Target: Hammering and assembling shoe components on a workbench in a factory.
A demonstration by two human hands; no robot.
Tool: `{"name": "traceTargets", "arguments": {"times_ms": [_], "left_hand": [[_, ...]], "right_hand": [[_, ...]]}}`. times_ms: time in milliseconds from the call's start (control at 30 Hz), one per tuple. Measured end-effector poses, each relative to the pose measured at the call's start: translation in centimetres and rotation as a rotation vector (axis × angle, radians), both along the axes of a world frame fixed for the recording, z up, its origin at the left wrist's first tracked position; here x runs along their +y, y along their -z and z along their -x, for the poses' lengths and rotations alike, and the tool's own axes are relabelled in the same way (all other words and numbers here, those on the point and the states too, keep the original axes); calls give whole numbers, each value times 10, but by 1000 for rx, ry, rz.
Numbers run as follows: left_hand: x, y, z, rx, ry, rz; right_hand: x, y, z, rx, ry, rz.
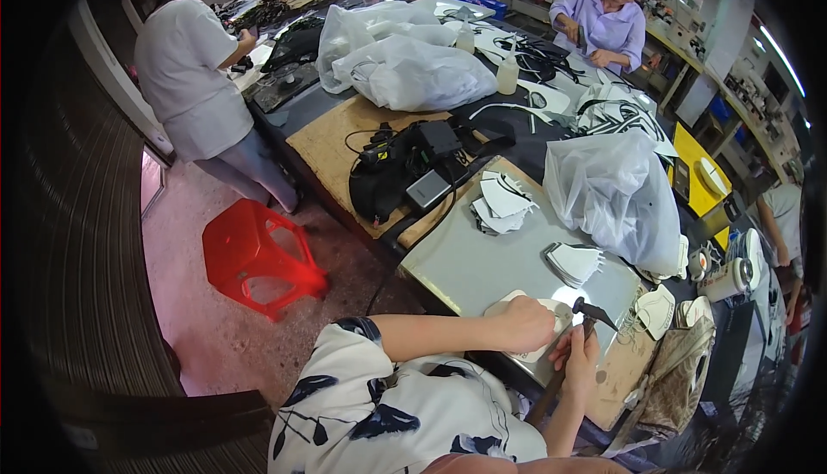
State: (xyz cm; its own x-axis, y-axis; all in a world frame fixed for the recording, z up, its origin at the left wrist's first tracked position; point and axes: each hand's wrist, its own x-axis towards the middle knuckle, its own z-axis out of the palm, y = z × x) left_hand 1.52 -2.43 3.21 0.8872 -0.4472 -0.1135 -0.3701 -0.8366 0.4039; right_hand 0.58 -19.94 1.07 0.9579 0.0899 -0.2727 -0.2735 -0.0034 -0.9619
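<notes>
My right hand (575, 359) is wrapped round the wooden handle of a hammer (596, 312), whose dark metal head is raised just over the work board. Beside it, my left hand (524, 324) is closed and presses down on a white shoe upper piece (500, 305) lying on the near edge of the smooth grey board (465, 269); its fingertips are partly hidden. Farther along the board are a stack of white cut pieces with dark edges (501, 202) and a smaller stack with a notched edge (574, 262).
Past the board lie a black bag with a power bank (428, 190) and white plastic bags (613, 198). A red stool (263, 254) stands on the floor at left. Jars (725, 279) and cloth (676, 371) are at right. Co-workers stand at the far left (185, 69) and far right (601, 18).
</notes>
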Motion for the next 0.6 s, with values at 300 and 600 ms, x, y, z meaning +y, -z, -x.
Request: {"name": "traceTargets", "arguments": {"times_ms": [300,600], "left_hand": [[-4,-3,-12,18,131,15],[-3,-14,-22,130,115,119]], "right_hand": [[3,2,-6,16,-15,11],[4,2,-5,-11,-30,94]]}}
